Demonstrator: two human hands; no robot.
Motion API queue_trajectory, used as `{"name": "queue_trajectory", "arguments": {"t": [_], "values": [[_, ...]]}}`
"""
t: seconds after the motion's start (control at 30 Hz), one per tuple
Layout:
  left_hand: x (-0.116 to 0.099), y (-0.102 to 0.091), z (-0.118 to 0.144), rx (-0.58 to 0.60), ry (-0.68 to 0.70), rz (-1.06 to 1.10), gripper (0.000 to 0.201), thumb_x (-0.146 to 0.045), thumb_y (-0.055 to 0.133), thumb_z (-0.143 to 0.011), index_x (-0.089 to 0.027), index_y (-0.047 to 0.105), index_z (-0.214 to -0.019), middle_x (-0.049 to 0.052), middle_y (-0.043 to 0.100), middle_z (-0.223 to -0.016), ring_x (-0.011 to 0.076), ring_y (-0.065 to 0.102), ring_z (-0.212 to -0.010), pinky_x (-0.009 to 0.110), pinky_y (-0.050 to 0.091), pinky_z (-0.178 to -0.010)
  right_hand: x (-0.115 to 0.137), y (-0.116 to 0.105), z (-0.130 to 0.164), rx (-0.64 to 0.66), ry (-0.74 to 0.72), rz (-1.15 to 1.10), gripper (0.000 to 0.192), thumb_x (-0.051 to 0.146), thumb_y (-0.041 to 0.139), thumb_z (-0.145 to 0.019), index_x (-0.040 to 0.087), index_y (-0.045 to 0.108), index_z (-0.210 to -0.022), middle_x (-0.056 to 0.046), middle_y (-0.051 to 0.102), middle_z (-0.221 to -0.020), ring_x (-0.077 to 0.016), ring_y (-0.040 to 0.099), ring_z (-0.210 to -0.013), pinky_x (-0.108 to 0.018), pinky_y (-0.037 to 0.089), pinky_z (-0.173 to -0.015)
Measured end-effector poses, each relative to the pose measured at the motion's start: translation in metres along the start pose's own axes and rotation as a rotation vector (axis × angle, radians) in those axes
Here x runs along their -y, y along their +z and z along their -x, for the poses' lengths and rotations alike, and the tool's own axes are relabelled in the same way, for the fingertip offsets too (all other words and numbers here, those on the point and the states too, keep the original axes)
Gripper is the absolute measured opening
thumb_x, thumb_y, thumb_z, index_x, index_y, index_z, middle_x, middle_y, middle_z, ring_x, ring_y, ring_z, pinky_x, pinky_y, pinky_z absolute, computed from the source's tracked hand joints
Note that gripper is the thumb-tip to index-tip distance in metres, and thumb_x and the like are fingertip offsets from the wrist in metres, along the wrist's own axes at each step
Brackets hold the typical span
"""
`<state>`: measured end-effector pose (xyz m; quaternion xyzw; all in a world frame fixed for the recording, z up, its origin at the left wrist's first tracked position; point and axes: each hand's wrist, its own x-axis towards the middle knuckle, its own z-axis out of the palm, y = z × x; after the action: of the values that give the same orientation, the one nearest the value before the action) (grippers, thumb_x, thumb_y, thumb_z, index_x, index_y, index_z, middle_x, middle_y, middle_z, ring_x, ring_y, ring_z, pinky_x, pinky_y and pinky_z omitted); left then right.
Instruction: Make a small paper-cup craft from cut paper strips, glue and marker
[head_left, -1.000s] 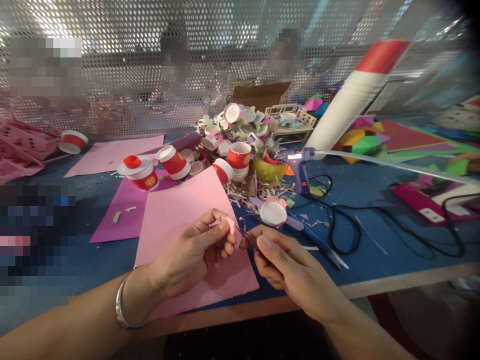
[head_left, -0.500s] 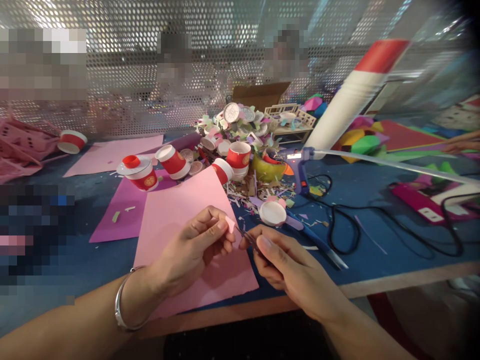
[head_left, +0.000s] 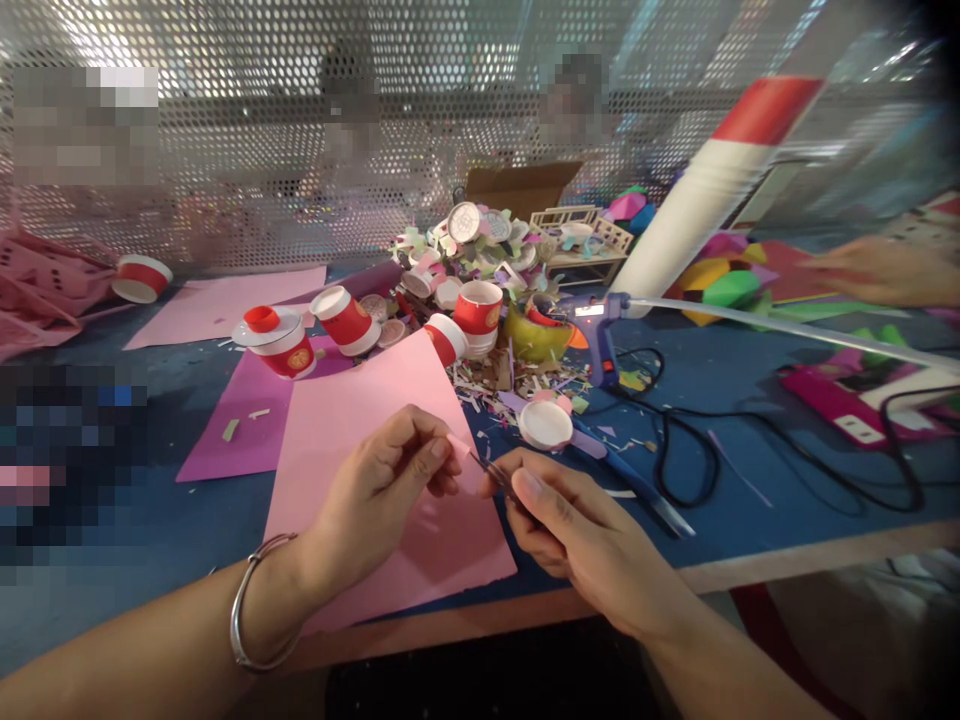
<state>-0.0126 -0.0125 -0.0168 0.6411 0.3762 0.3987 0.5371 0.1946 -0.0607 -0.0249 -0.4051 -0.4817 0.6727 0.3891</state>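
My left hand (head_left: 390,485) is closed in a pinch on a small piece of pink paper (head_left: 459,446), held above a large pink sheet (head_left: 337,470). My right hand (head_left: 570,525) is wrapped round a slim dark tool (head_left: 498,474) with thin pointed tips. Its tips touch or almost touch the paper piece. Most of the tool is hidden in the fingers, so I cannot tell if it is tweezers or small scissors. Under the pink sheet lies a purple sheet (head_left: 225,440) with paper scraps on it.
Red-and-white paper cups (head_left: 480,315) stand before a heap of paper scraps (head_left: 495,250). To their right are a purple glue gun (head_left: 600,330), a white lid (head_left: 546,425), a blue-handled tool (head_left: 622,470) and a black cable (head_left: 667,450). Another person's hand (head_left: 885,270) reaches in at right.
The pink paper piece has turned in my left fingers and now sits closer to the tool's tips. My right hand has hardly moved. The other person's hand has come further in.
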Motion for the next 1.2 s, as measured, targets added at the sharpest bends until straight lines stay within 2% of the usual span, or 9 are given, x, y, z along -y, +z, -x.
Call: {"name": "queue_trajectory", "arguments": {"t": [0.27,0.5,0.7,0.87,1.2], "values": [[-0.002,-0.001,0.003,0.029,0.010,-0.123,0.015,-0.023,0.047,-0.105,-0.019,0.056,-0.094,0.000,0.066,-0.083,0.0091,0.065,-0.070,0.023,0.054,-0.066,0.000,0.000,0.000,0.002,0.011,0.015,0.033,0.052,0.046,-0.106,0.021,0.056,-0.101,0.009,0.032,-0.061,-0.0063,0.020,-0.051,-0.022,0.013,-0.044],[-0.003,0.000,0.008,0.150,0.070,-0.205,0.014,-0.018,0.046,-0.104,-0.020,0.058,-0.096,0.000,0.070,-0.087,0.0092,0.066,-0.074,0.022,0.055,-0.066,0.000,0.000,-0.001,0.027,-0.019,0.071,0.033,0.050,0.047,-0.106,0.019,0.058,-0.100,0.009,0.036,-0.062,-0.0060,0.026,-0.052,-0.022,0.018,-0.045],[-0.004,0.003,0.009,0.155,0.030,-0.165,0.014,-0.019,0.048,-0.104,-0.018,0.058,-0.095,0.001,0.071,-0.087,0.0092,0.066,-0.073,0.021,0.054,-0.067,0.000,0.000,0.000,0.022,-0.013,0.101,0.038,0.052,0.045,-0.106,0.019,0.053,-0.088,0.009,0.035,-0.061,-0.0062,0.025,-0.051,-0.023,0.018,-0.045],[-0.003,0.005,0.009,0.154,0.025,-0.180,0.019,-0.027,0.047,-0.106,-0.018,0.060,-0.095,0.003,0.072,-0.087,0.0117,0.067,-0.075,0.026,0.054,-0.069,0.002,0.001,0.000,0.012,0.005,0.115,0.037,0.052,0.044,-0.106,0.019,0.055,-0.092,0.009,0.034,-0.059,-0.0070,0.024,-0.051,-0.023,0.019,-0.044],[0.002,0.008,0.016,0.102,0.005,-0.162,0.017,-0.027,0.045,-0.106,-0.019,0.056,-0.096,0.005,0.073,-0.093,0.0140,0.067,-0.080,0.030,0.055,-0.073,0.002,0.001,0.000,0.020,0.014,0.102,0.043,0.055,0.040,-0.107,0.019,0.056,-0.089,0.009,0.033,-0.058,-0.0064,0.023,-0.049,-0.022,0.018,-0.044]]}}
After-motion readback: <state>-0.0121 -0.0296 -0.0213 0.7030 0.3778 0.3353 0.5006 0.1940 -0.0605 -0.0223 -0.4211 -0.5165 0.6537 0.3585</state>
